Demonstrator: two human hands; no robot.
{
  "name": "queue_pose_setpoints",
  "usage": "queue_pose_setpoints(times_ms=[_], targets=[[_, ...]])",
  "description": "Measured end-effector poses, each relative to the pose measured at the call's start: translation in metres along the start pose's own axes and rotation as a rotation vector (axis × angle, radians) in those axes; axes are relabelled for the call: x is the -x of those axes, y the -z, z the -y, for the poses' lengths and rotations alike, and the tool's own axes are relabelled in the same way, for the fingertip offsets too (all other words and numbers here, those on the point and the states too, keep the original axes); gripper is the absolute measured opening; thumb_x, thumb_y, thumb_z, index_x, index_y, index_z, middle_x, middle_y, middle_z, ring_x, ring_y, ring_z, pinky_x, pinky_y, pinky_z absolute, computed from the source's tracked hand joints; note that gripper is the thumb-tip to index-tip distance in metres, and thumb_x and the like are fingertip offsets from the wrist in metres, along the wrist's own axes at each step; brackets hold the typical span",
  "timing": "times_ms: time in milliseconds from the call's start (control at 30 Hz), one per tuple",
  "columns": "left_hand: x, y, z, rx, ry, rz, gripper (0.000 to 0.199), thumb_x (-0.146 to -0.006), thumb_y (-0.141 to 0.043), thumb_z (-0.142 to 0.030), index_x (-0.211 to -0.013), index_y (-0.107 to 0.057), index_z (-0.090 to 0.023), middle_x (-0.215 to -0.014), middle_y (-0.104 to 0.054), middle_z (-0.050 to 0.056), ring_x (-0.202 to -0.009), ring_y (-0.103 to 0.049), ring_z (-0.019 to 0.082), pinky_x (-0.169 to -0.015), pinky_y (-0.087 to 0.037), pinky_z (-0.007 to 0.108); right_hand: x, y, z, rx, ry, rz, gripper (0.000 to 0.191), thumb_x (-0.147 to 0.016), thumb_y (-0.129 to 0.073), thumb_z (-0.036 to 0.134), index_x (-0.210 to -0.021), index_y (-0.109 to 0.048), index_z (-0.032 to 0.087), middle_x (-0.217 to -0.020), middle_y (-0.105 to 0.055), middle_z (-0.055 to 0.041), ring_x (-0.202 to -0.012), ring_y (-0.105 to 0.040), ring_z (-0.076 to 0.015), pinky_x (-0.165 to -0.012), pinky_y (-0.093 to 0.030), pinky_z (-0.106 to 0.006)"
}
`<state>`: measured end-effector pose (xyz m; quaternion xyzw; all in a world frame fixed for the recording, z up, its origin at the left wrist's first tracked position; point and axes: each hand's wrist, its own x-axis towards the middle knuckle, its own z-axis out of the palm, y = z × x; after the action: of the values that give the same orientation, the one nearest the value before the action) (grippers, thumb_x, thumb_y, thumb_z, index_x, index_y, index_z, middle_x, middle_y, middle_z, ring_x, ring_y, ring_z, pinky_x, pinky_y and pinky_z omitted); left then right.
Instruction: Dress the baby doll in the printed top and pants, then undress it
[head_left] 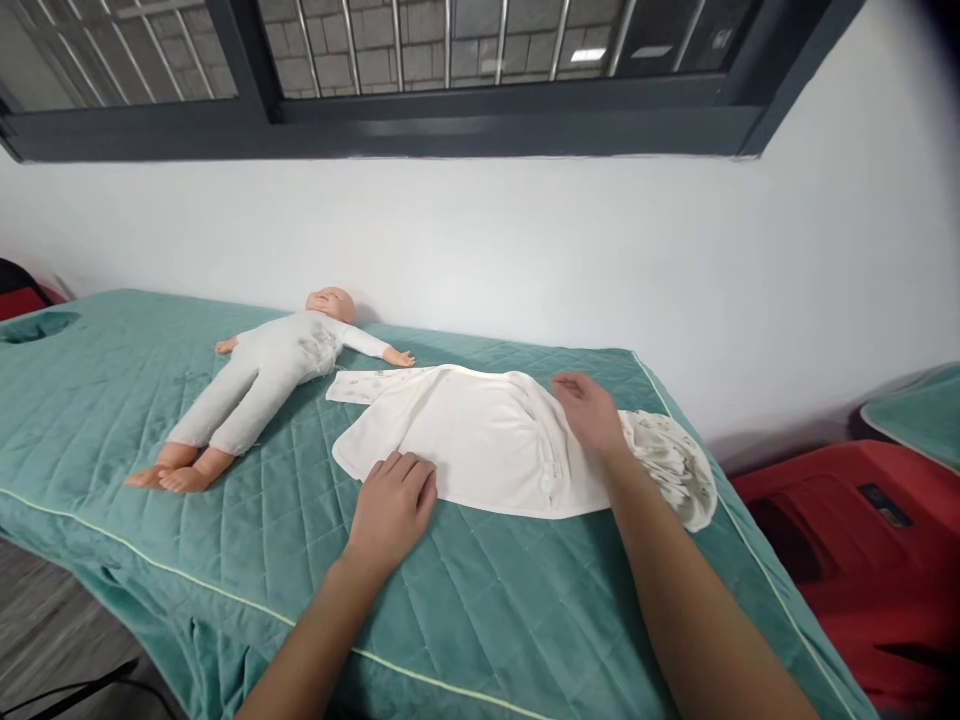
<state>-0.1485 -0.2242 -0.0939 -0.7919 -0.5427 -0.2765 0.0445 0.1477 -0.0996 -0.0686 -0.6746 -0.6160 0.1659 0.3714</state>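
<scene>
A white baby garment lies spread on the green quilted cover. One small-print sleeve stretches toward the doll, and the other end is bunched on the right, with the same print showing. At the garment's near edge, my left hand rests with fingers curled over the cloth. My right hand reaches across the garment's right part, fingers fairly straight and close together near its far edge; its thumb is hidden. To the left, a baby doll in a white suit lies on its back, one hand close to the sleeve.
A white wall runs behind the bed, below a dark-framed window with metal bars. On the right stands a red plastic chair. The cover has an opening at far left. A cable shows at bottom left.
</scene>
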Motion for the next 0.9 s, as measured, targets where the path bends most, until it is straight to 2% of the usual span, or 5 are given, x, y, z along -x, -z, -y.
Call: queue_pose_setpoints(times_ms=[100, 200, 400, 733, 900], targets=[[-0.019, -0.013, -0.014, 0.096, 0.018, 0.021, 0.021, -0.094, -0.047, -0.019, -0.103, -0.066, -0.02, -0.101, -0.07, 0.007, -0.098, -0.062, 0.023, -0.09, -0.049, 0.038, -0.003, 0.018, -0.016, 0.282, -0.109, 0.046, 0.03, -0.083, -0.054, 0.025, -0.107, -0.069, 0.014, -0.113, -0.071, -0.0162, -0.108, -0.066, -0.0289, -0.094, -0.047, -0.041], [-0.053, -0.036, -0.033, 0.258, 0.017, 0.08, 0.029, -0.094, -0.046, -0.019, -0.117, -0.064, -0.018, -0.119, -0.068, 0.01, -0.113, -0.061, 0.023, -0.099, -0.048, 0.038, 0.003, 0.031, -0.017, 0.45, -0.159, 0.184, 0.024, -0.08, -0.058, 0.034, -0.09, -0.071, 0.016, -0.098, -0.073, -0.0183, -0.097, -0.067, -0.0356, -0.083, -0.048, -0.045], [-0.124, -0.088, -0.063, 0.366, 0.013, 0.191, 0.038, -0.096, -0.043, -0.022, -0.131, -0.057, -0.016, -0.142, -0.056, 0.012, -0.132, -0.05, 0.024, -0.111, -0.04, 0.039, 0.009, 0.042, -0.014, 0.544, -0.028, 0.454, 0.022, -0.083, -0.056, 0.036, -0.069, -0.065, 0.022, -0.082, -0.072, -0.0078, -0.079, -0.065, -0.024, -0.069, -0.043, -0.032], [-0.152, -0.104, -0.068, 0.229, -0.051, 0.288, 0.036, -0.101, -0.033, -0.036, -0.124, -0.059, -0.026, -0.143, -0.055, 0.003, -0.134, -0.044, 0.021, -0.112, -0.032, 0.043, -0.011, 0.048, -0.046, 0.3, -0.212, -0.075, 0.028, -0.082, -0.058, 0.043, -0.085, -0.07, 0.018, -0.089, -0.073, -0.0085, -0.081, -0.062, -0.0218, -0.069, -0.041, -0.029], [-0.16, -0.105, -0.067, 0.225, -0.177, 0.355, 0.04, -0.102, -0.028, -0.042, -0.125, -0.055, -0.025, -0.143, -0.054, 0.004, -0.139, -0.039, 0.022, -0.117, -0.026, 0.046, -0.01, 0.057, -0.044, 0.128, -0.24, -0.145, 0.034, -0.077, -0.063, 0.049, -0.088, -0.074, 0.019, -0.082, -0.073, -0.007, -0.074, -0.062, -0.0215, -0.069, -0.044, -0.03]])
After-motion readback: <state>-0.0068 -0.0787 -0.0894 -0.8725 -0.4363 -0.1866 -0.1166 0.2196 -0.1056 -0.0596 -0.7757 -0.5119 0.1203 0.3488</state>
